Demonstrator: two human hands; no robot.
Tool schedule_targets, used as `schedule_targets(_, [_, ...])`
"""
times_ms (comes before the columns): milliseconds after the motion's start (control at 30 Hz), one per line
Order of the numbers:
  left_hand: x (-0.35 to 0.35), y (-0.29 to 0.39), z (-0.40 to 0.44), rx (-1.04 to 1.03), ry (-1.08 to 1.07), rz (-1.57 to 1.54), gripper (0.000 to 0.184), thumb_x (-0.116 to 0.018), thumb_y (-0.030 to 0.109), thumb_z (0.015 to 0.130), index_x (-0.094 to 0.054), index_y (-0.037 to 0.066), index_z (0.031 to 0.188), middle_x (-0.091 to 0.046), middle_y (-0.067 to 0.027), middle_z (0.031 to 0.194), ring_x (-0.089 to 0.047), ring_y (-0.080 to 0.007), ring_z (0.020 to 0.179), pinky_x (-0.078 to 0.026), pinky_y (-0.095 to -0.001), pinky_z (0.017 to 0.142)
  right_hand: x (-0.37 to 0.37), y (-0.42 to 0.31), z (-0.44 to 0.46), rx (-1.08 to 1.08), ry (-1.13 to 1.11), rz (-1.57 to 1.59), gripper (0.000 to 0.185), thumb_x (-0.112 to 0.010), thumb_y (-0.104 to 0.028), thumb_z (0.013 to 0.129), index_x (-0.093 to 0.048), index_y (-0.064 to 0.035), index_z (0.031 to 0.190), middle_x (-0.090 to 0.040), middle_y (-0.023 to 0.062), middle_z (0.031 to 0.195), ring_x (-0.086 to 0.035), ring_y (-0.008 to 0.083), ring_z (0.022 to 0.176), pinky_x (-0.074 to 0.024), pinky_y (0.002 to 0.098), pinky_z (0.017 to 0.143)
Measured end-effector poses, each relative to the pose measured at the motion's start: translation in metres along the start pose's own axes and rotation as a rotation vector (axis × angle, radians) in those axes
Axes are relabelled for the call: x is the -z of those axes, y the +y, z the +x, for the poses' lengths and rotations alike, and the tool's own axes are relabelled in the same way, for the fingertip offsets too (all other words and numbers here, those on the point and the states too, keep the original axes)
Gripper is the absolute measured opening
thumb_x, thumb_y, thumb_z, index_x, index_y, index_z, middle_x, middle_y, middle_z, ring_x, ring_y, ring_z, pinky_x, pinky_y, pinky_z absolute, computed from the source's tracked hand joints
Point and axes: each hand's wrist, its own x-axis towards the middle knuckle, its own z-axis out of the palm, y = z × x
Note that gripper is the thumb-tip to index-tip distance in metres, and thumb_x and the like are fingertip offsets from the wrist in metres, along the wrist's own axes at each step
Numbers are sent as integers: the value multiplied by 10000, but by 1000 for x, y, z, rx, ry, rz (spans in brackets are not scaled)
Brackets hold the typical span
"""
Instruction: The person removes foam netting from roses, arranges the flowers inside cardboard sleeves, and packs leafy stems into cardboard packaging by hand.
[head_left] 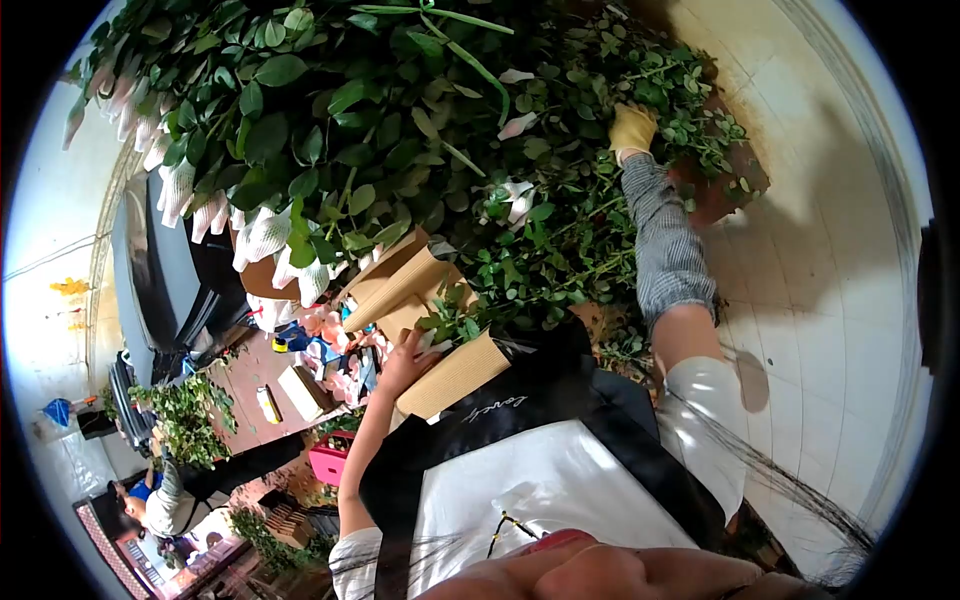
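Apron (545,402): script, apparently "lovely"
Left hand (404,364): at cardboard (456,376), grip unclear
Right hand (633,129): gloved, among leafy stems (565,235), grip hidden
Table (240,398): reddish, cluttered
Room: pale tiling (825,350), another person (163,511)

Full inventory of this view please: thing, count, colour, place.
leafy stems: many, green, top and centre
netted flower heads: many, white, upper left
corrugated cardboard: several, brown, centre
tabletop: one visible, reddish, left
small object: one, yellow and white, on tabletop
basket: one, pink, lower left
co-worker: one, pale top, far lower left
apron: one, black, on wearer
left hand: one, bare, at cardboard
right hand: one, yellow glove, among stems
Small clutter: uncountable
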Motion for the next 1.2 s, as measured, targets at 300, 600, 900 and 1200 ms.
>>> schedule_targets(300, [-6, -14, 1, -160, 296, 165, 651, -808, 210, 765, -514, 33, 1319, -514, -198, 1200, -568, -404, 1067, -503, -465, 887, 157, -3, -37, 75, 179, 666, 422, -614, 76, 762, -656, -47, 1164, -637, 145, 1233, -573, 362, 1136, -445, 473, 1015])
schedule_targets(600, [12, -5, 2, -229, 75, 179, 475, -825, 219, 734, -650, -6, 1114, -576, -153, 991, -580, -365, 965, -507, -444, 833, 165, -10, -95, 303, 6, 224, 442, -660, -7, 735, -669, -126, 1160, -639, 85, 1284, -526, 281, 1278, -355, 451, 1144])
schedule_targets(900, [6, -1, -1, -179, 126, 180, 480, -839, 274, 731, -655, -7, 1073, -587, -157, 970, -605, -358, 913, -522, -444, 797, 116, -33, -25, 117, 36, 222, 479, -702, -126, 810, -588, -106, 1275, -593, 111, 1329, -481, 298, 1301, -324, 474, 1142])
schedule_targets(1200, [9, 2, 3, -183, 113, 176, 534, -848, 283, 734, -659, -1, 1144, -593, -155, 968, -614, -356, 924, -515, -439, 819, 69, -40, 52, 211, 23, 12, 393, -681, -90, 764, -679, -137, 1154, -644, 97, 1291, -492, 289, 1327, -285, 472, 1173])
